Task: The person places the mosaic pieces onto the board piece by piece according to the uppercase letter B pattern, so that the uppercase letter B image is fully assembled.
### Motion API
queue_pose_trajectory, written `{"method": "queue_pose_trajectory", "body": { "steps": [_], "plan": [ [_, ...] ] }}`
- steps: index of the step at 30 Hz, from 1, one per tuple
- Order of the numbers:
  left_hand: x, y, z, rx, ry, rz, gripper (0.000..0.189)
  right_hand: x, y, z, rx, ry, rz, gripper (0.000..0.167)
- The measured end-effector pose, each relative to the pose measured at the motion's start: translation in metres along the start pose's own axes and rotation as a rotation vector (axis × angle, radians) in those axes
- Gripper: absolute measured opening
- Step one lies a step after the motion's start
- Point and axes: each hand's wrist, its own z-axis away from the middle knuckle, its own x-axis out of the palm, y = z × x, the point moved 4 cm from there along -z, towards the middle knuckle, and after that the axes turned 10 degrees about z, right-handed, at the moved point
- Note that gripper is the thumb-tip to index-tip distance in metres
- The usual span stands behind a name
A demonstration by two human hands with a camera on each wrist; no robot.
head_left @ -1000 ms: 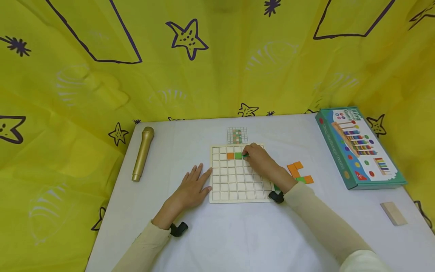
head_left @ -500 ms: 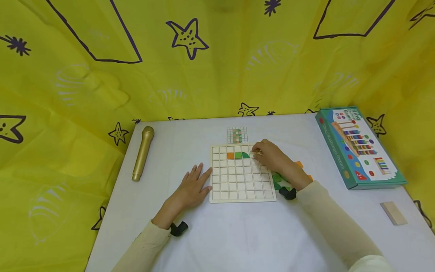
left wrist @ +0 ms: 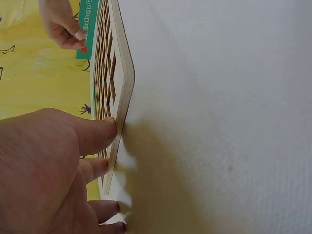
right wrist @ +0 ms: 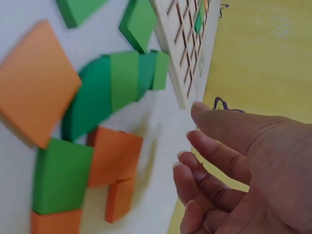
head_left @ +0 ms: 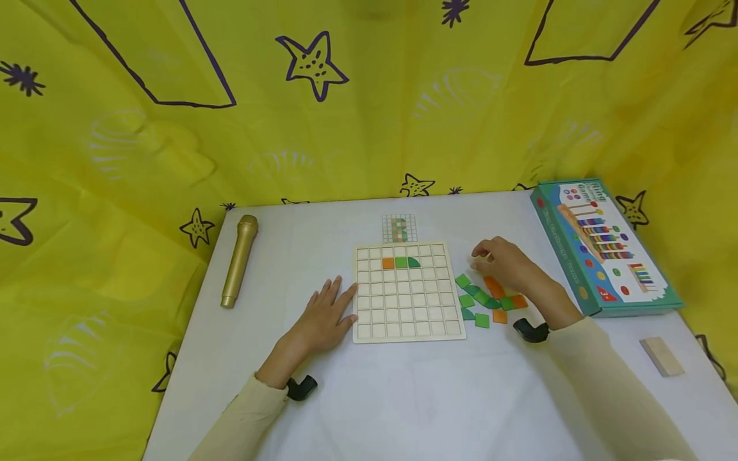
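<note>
A pale wooden grid board (head_left: 409, 301) lies flat on the white table. One of its upper rows bears an orange square tile (head_left: 388, 263), a green square tile (head_left: 400, 262) and a dark green quarter-round tile (head_left: 413, 262), side by side. My left hand (head_left: 324, 322) rests at the board's left edge; the left wrist view shows thumb and fingertips touching the rim. My right hand (head_left: 507, 264) hovers over the loose tiles right of the board, its fingers loosely bent and nothing between them. Below it lie several green tiles (head_left: 482, 320) and orange tiles (right wrist: 39, 83).
Behind the board lies a small card (head_left: 399, 228) printed with a coloured grid pattern. A gold microphone (head_left: 239, 264) lies at the left. To the right are a green game box (head_left: 611, 256) and a small wooden block (head_left: 662, 356). A yellow curtain (head_left: 369, 128) hangs behind the table.
My right hand has let go of the dark green quarter-round tile, which now lies beside the green square, and has moved right to the loose tiles. The left hand stays put.
</note>
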Motion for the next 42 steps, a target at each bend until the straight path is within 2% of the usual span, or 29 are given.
{"method": "queue_pose_trajectory", "body": {
  "steps": [5,10,17,22,27,34,42],
  "plan": [
    [-0.001,-0.001,0.0,0.0,0.0,0.006,0.066,0.018,-0.002,0.004,-0.067,0.011,0.07,0.039],
    [0.0,-0.003,0.0,-0.009,-0.011,0.006,0.067,0.029,-0.012,0.005,-0.105,0.048,0.127,0.03],
    [-0.001,-0.002,0.001,-0.008,-0.005,0.013,0.066,0.029,-0.022,0.001,-0.073,0.063,0.101,0.032],
    [-0.001,-0.001,0.002,-0.006,-0.004,0.018,0.066,0.032,-0.022,-0.004,-0.042,0.072,0.109,0.037],
    [-0.001,0.0,0.002,-0.009,-0.007,0.025,0.066,0.033,-0.019,-0.01,-0.021,0.089,0.081,0.034],
    [-0.001,0.001,0.002,-0.004,-0.007,0.008,0.066,0.034,-0.013,-0.016,-0.049,0.096,0.024,0.03],
    [-0.002,0.003,0.003,0.002,0.004,0.008,0.066,0.036,-0.012,-0.016,-0.08,0.096,-0.02,0.029]
  ]
}}
